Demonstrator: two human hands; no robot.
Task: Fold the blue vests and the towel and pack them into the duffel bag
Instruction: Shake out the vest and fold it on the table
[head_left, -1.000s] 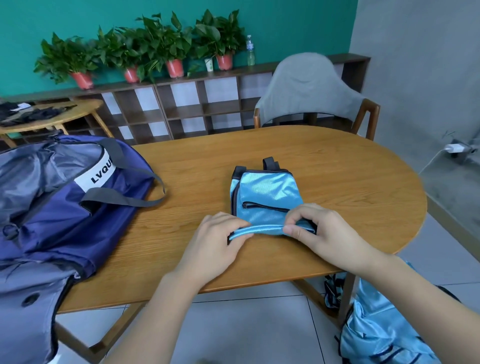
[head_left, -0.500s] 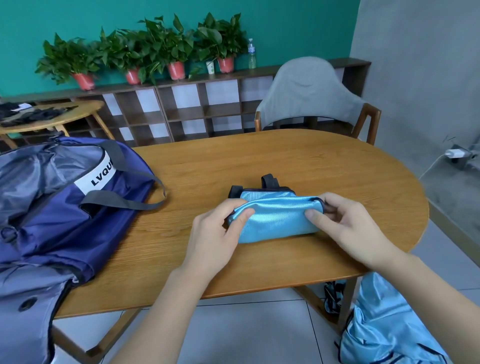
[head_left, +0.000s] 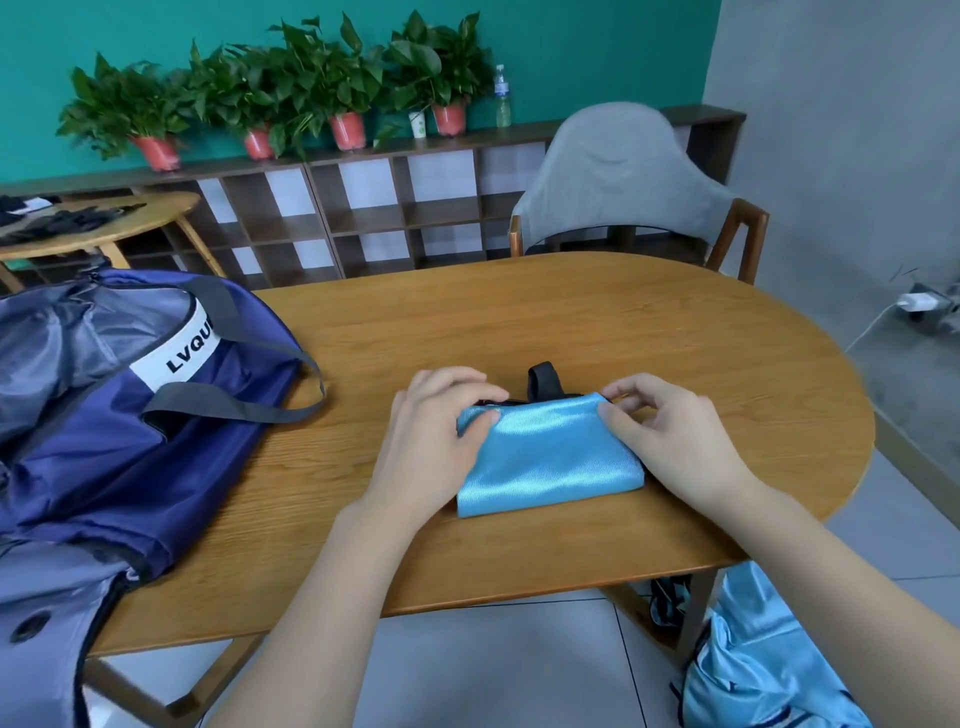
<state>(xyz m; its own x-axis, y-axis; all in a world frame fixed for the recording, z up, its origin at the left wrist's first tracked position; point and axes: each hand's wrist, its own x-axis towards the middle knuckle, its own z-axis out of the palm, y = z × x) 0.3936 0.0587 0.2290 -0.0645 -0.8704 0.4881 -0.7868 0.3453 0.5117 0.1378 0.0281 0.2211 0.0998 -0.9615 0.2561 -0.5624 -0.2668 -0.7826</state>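
Wooden oval counter (head_left: 597, 322), teal wall behind. Your left hand (head_left: 431, 441) pressed on the left end of the folded blue vest (head_left: 550, 462), thumb laid on the fabric; whether that grip closed round the edge could not be told. Your right hand (head_left: 670, 436) pinched the vest's upper right corner with curled fingers. Vest lay as a compact bundle near the counter's front edge, black strap loop (head_left: 541, 379) poking out behind. Judged: this vest's fold nearly complete, packing not yet done. Duffel bag (head_left: 104, 415) sat open at left, well apart. More blue fabric (head_left: 763, 670) waited on the floor at right. No towel seen. Nothing blocked the path to the bag.
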